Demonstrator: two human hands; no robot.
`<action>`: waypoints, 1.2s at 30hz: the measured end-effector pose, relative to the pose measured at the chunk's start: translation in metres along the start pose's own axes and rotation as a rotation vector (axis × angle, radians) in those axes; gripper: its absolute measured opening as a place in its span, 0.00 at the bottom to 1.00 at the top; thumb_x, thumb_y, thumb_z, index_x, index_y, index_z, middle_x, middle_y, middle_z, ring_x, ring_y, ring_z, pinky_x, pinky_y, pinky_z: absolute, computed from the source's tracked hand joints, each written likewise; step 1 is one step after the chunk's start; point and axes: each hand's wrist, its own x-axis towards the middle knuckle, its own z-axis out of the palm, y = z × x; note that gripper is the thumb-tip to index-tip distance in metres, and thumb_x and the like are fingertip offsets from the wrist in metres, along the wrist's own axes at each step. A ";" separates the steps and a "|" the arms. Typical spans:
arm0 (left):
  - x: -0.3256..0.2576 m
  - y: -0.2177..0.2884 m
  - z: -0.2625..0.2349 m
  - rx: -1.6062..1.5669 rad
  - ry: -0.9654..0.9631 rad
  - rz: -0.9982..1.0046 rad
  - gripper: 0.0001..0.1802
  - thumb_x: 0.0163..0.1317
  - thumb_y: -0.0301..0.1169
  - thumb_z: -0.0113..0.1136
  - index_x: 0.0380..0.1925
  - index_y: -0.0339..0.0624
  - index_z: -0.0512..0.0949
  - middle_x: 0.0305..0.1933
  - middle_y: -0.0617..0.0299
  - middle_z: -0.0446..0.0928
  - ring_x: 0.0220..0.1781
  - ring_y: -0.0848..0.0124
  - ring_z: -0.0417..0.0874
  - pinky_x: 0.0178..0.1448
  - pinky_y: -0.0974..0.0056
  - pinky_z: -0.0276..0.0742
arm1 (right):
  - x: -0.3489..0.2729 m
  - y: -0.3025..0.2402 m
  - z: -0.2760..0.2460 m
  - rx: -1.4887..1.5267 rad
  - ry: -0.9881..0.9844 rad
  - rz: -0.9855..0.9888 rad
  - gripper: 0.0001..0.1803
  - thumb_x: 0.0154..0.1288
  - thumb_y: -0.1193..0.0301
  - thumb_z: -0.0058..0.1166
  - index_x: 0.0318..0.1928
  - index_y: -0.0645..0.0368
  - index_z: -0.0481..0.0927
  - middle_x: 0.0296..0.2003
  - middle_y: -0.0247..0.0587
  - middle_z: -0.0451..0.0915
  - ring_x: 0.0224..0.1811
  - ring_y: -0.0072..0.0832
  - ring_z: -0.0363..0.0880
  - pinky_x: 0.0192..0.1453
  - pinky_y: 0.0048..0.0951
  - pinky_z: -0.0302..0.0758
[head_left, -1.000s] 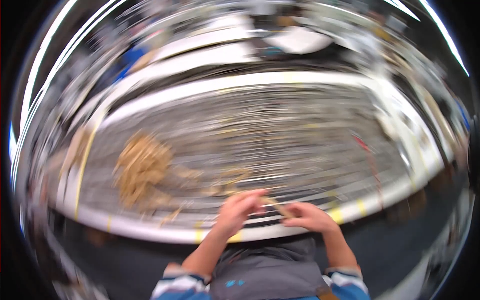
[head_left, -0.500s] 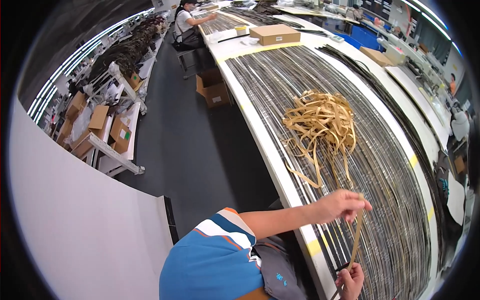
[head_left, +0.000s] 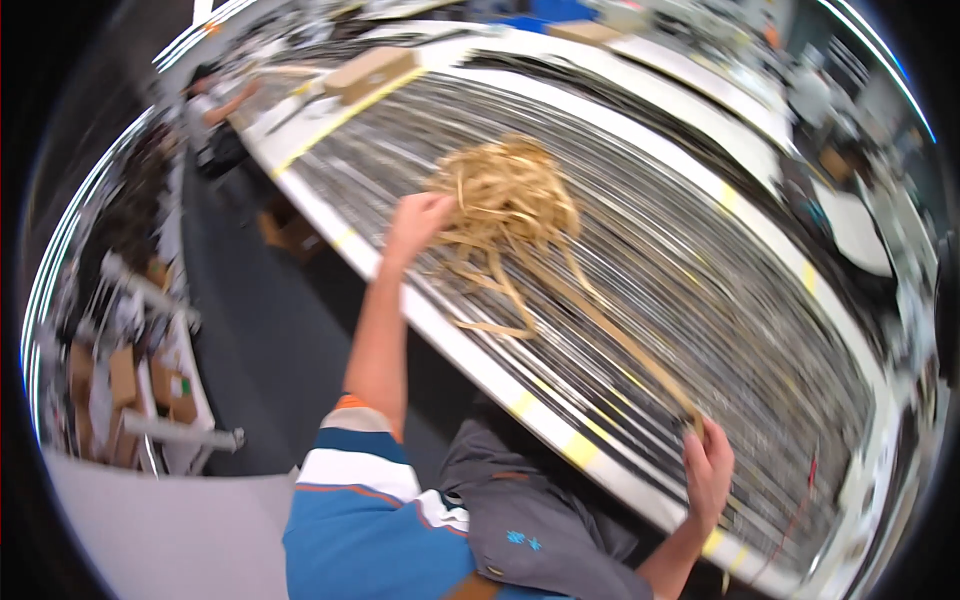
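Note:
A loose heap of tan flat strap (head_left: 515, 195) lies on a bed of long, thin dark and silvery strips (head_left: 640, 240) covering the table. My left hand (head_left: 418, 222) is at the heap's left edge, fingers closed on a strand of the strap, somewhat blurred. Down to the right, my right hand (head_left: 708, 465) pinches the end of one strap length that stretches diagonally back to the heap. A small dark piece (head_left: 690, 427) shows at those fingertips; its kind is not clear.
A cardboard box (head_left: 370, 75) stands at the table's far end, past a yellow tape line. Someone (head_left: 215, 120) sits working beyond it. Dark bundled strips (head_left: 590, 85) run along the far side. At left, a shelf rack holds open cartons (head_left: 125, 380).
My left hand has left the right hand and reached up-left to the heap. The view has turned, and the strap now stretches between the heap and my right hand.

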 end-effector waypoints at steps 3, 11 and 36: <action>-0.032 0.014 0.013 0.041 0.060 0.021 0.17 0.67 0.37 0.60 0.42 0.32 0.84 0.23 0.59 0.76 0.27 0.75 0.75 0.36 0.64 0.73 | 0.015 -0.006 0.016 -0.087 0.072 -0.145 0.18 0.68 0.74 0.57 0.57 0.62 0.78 0.27 0.25 0.72 0.27 0.14 0.64 0.32 0.20 0.64; -0.112 0.195 0.104 -0.482 -0.516 0.604 0.17 0.65 0.27 0.62 0.53 0.36 0.80 0.50 0.53 0.80 0.51 0.63 0.81 0.56 0.62 0.76 | 0.018 -0.015 0.017 -0.109 0.054 -0.238 0.21 0.68 0.76 0.59 0.61 0.61 0.75 0.25 0.30 0.72 0.25 0.16 0.68 0.30 0.22 0.68; -0.133 0.216 0.149 -0.745 -0.973 0.403 0.19 0.72 0.39 0.56 0.54 0.35 0.78 0.49 0.58 0.78 0.53 0.69 0.78 0.57 0.64 0.74 | 0.018 -0.009 0.022 -0.168 0.130 -0.440 0.31 0.65 0.79 0.60 0.69 0.57 0.69 0.30 0.35 0.74 0.28 0.20 0.70 0.35 0.22 0.71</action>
